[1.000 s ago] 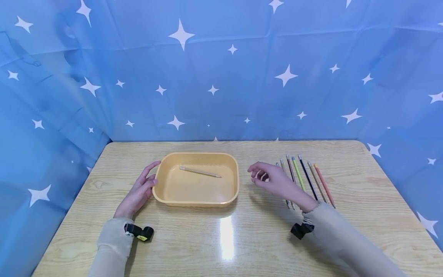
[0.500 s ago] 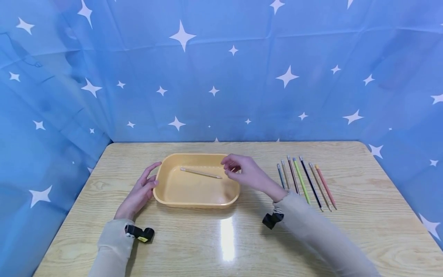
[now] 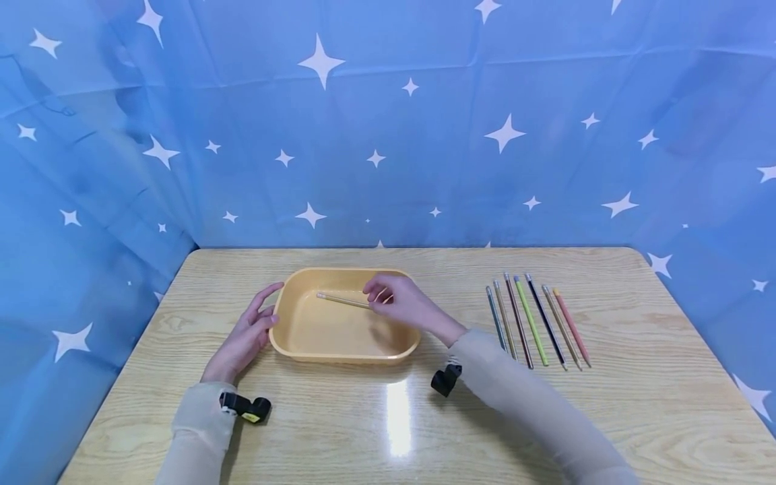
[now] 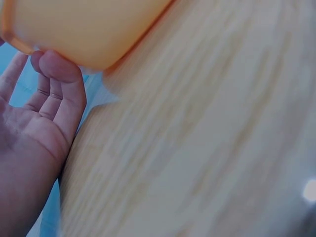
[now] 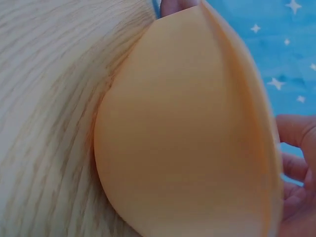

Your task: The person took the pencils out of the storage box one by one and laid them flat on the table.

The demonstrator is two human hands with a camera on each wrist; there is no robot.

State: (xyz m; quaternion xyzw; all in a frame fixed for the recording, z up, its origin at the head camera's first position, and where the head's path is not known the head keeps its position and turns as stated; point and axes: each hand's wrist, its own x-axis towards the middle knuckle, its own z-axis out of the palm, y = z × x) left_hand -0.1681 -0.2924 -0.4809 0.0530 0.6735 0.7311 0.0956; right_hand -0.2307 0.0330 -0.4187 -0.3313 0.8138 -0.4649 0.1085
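A yellow tray (image 3: 339, 337) stands on the table, and a light wooden pencil (image 3: 339, 299) lies inside it. At the tray's left end is my left hand (image 3: 242, 337), its thumb and fingertips touching the rim; the left wrist view shows the thumb and bent fingers against the outer wall of the tray (image 4: 94, 29). Over the right half of the tray, my right hand (image 3: 403, 303) has its thumb and loosely bent fingers at the pencil's point end, which it hides. In the right wrist view this hand (image 5: 298, 168) shows only partly, behind the tray's rim.
To the right, several pencils lie side by side on the table, among them a lime green pencil (image 3: 531, 320), a black pencil (image 3: 547, 323) and a red pencil (image 3: 572, 328). A blue cloth with white stars (image 3: 388, 121) hangs behind the table.
My right hand has moved left from beside the pencil row, across the tray's right rim, to the pencil inside. The left hand and the tray have stayed in place.
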